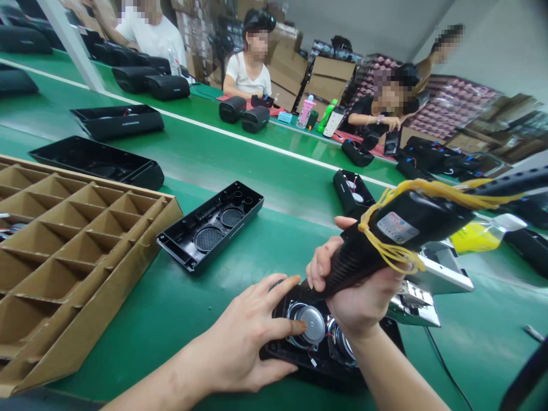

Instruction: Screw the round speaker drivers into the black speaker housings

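My right hand point(359, 297) is wrapped round a black electric screwdriver point(355, 251) with yellow rubber bands on its upper end. The tool points down at the far edge of a black speaker housing point(295, 351); its tip is hidden. Two round silver speaker drivers sit in this housing, the left driver point(311, 324) plain to see and the right driver point(342, 342) partly behind my right wrist. My left hand point(252, 334) grips the housing's left end, fingers spread across it, one fingertip on the left driver. A small white connector point(314, 362) lies inside on wires.
An open speaker housing point(209, 228) lies on the green table point(205, 319) ahead. A cardboard divider box point(124, 302) stands at left. Right of my hands are a metal device point(445, 274) and a yellow bottle point(475, 237). Several people sit across the table among more housings.
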`<state>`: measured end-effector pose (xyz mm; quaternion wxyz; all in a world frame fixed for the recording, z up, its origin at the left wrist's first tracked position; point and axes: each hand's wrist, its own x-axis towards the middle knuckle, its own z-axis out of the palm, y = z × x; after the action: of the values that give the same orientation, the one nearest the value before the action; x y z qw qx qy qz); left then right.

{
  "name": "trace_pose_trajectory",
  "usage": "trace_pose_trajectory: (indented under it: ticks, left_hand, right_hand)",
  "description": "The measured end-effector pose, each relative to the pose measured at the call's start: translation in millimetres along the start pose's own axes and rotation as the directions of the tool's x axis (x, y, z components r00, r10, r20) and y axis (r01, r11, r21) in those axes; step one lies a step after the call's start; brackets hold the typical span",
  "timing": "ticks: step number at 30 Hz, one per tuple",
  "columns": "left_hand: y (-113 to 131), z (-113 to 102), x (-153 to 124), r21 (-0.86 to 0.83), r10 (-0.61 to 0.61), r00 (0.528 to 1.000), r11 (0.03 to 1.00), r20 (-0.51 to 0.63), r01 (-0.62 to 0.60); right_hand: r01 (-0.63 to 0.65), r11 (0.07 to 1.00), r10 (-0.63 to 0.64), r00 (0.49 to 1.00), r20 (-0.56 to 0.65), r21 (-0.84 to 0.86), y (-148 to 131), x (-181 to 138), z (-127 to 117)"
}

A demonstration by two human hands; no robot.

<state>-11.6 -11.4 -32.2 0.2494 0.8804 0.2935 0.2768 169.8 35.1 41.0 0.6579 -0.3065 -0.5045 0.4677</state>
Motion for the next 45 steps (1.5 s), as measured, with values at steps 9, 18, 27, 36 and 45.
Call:
trace_pose_trajectory:
  ticks: [9, 18, 27, 36, 45]
  left_hand:
    - [0, 0, 2, 0.007, -0.003, 1.000, 1.000, -0.008, 0.003]
    - [1, -2, 4, -0.004, 0.006, 1.000, 1.000, -0.015, -0.006]
    - [2, -4, 6, 0.011, -0.022, 0.999, 1.000, 0.033, 0.022]
    - [0, -4, 2, 0.062, 0.007, 1.000, 0.998, 0.027, -0.008]
    - [3, -2, 2, 0.063, 0.017, 0.999, 0.998, 0.028, -0.019]
  right_hand:
    - [-0.010, 1.000, 0.010, 1.000, 0.017, 0.019, -1, 0, 3]
    - [-0.007, 1.000, 0.006, 0.989, 0.146, 0.008, 3, 2, -4]
    - [-0.090, 0.994, 0.076, 0.977, 0.198, 0.064, 6, -4, 3]
    - [-0.068, 0.996, 0.057, 0.984, 0.168, 0.062, 11, -3, 2]
    - [0.017, 0.999, -0.022, 0.994, 0.111, 0.051, 6, -8, -1]
